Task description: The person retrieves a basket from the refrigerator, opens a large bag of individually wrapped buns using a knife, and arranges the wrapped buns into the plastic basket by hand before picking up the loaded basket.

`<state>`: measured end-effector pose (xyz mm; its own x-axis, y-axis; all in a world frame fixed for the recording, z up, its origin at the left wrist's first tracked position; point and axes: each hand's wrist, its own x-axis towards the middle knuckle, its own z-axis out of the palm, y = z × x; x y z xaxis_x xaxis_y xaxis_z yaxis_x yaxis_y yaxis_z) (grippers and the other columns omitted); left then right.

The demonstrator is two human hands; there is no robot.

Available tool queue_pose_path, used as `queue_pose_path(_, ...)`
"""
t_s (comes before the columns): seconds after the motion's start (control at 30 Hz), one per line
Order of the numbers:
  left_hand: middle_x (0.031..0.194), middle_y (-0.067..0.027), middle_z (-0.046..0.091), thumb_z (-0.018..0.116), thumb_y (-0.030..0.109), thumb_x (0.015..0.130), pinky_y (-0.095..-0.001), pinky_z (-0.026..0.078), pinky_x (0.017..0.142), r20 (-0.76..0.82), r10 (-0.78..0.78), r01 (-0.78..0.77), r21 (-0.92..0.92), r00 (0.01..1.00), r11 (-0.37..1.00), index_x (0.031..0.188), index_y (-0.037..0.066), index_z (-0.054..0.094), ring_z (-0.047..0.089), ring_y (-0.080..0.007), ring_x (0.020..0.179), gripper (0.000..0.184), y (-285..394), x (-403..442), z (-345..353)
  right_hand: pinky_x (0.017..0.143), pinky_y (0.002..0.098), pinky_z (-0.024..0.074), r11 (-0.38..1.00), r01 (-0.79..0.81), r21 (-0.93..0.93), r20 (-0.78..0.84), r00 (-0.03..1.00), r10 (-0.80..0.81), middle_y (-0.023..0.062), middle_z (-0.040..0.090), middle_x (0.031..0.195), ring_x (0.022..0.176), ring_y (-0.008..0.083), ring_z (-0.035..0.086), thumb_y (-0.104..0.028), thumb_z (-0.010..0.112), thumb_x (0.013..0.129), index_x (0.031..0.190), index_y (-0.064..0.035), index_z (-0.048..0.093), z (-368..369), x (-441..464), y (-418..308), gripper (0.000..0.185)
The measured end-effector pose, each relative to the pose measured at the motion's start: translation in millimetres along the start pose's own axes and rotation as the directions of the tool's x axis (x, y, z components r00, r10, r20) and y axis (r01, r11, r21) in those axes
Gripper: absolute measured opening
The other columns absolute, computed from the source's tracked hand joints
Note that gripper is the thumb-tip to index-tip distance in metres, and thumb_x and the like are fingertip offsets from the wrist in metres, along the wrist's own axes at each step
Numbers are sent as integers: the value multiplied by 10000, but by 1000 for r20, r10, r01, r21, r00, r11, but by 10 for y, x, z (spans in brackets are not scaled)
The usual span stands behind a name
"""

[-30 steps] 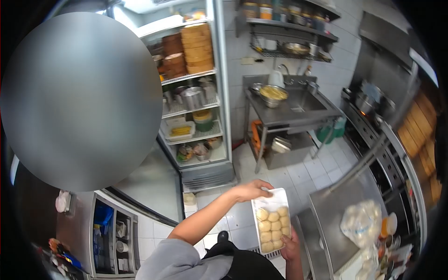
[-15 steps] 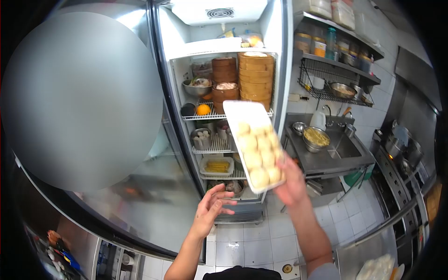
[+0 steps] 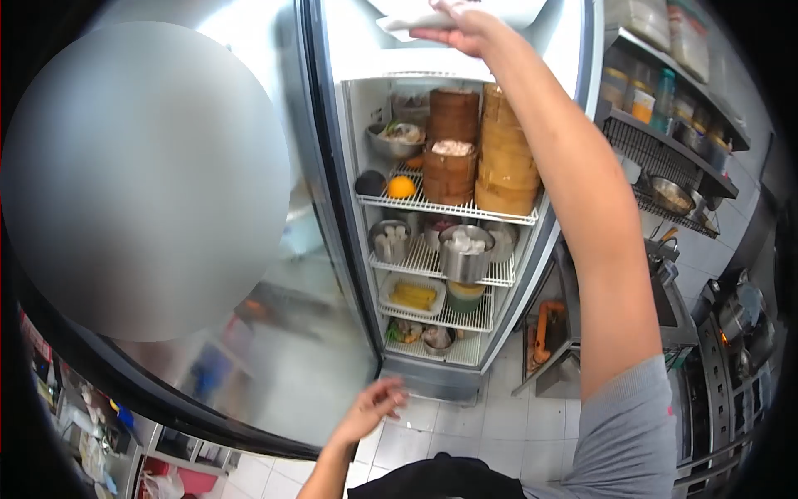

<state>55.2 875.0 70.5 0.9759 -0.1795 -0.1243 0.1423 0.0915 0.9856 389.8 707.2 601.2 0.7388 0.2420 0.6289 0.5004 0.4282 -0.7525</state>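
Note:
My right hand (image 3: 465,27) is raised to the upper compartment of the fridge, gripping the white tray (image 3: 407,22), of which only a pale edge shows. The round dough balls seen on it earlier are out of sight. Low in front of the fridge, my left hand (image 3: 374,409) hangs with loosely bent fingers apart, touching nothing. Below the tray, bamboo steamers (image 3: 504,154) and darker steamers (image 3: 450,179) stand stacked on a wire shelf, beside an orange fruit (image 3: 401,187).
The glass fridge door (image 3: 332,249) stands open on the left. Lower shelves hold metal pots (image 3: 465,264) and a white container of yellow food (image 3: 413,301). On the right are a sink counter, a wire rack (image 3: 632,141) and a stove (image 3: 719,391).
My right hand has lifted the tray from mid-height up into the top of the fridge. My left hand has dropped lower. The view has shifted, showing the fridge farther right.

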Motion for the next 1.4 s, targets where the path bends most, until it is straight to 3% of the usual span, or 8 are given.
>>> queue_pose_path(0.1,1268,-150,680,650,190,1063,-358,600,867,-199,276,-257,115,940,960,1536,16,454,683,-208,1109,541,647,374,-83,870,538,676,960,-278,38,163,949,268,340,652,1260,1075,440,722,-147,494,1120,1368,102,497,-375,1289,575,351)
queue_pose_path(0.2,1296,-170,654,656,186,1054,-329,575,885,-283,522,-470,233,805,851,1566,30,423,664,-197,1130,583,1354,978,-223,811,400,685,945,-225,-236,423,852,308,176,719,1114,892,299,737,-286,644,1058,1184,5,662,-455,1065,293,317)
queue_pose_path(0.27,1311,-184,646,642,175,1057,-325,550,929,-266,649,-496,464,713,734,1571,39,423,653,-204,1115,575,1900,1405,-307,634,308,631,541,-61,-839,-86,996,-21,72,779,935,584,191,666,-459,760,968,995,-88,792,11,820,386,373)
queue_pose_path(0.43,1320,-340,633,733,230,956,-488,492,1061,-204,814,-301,858,544,416,1551,23,447,621,-464,1230,691,3008,2574,-323,911,435,575,-52,121,-991,131,949,-287,216,763,1104,1001,346,732,-603,648,965,1097,-17,780,-214,800,545,615)
queue_pose_path(0.73,1166,-318,639,858,320,844,-528,510,1001,-251,801,-174,900,543,400,1196,23,640,628,-506,1136,510,3251,4065,-835,1001,442,533,75,607,-791,516,728,-451,233,644,1309,1142,379,672,-312,720,951,1225,-2,682,-877,-1233,-25,415)
queue_pose_path(0.87,1060,-286,679,857,303,843,-524,511,938,-196,919,-256,922,341,291,1073,7,669,644,-479,1073,420,3299,4114,-823,875,404,545,250,599,-761,528,795,-298,209,619,1376,1079,328,672,-199,758,904,1199,1,685,-1299,-2404,-316,364)
queue_pose_path(1.2,954,-17,670,775,169,988,-253,487,771,-256,924,-462,808,283,365,1065,-1,673,596,-90,868,212,2974,2292,-342,789,303,580,722,-80,-687,216,926,308,182,693,1329,1016,199,721,-131,817,824,1213,-18,742,-2272,-4195,-204,412)
queue_pose_path(1.4,1373,-203,634,789,12,899,-398,454,1138,-392,792,-515,608,467,604,1114,7,627,521,-287,1398,269,1644,891,51,791,300,606,732,-651,-201,141,720,680,116,708,1302,1048,180,729,-53,665,1000,1296,-27,683,-2190,-4997,1090,297)
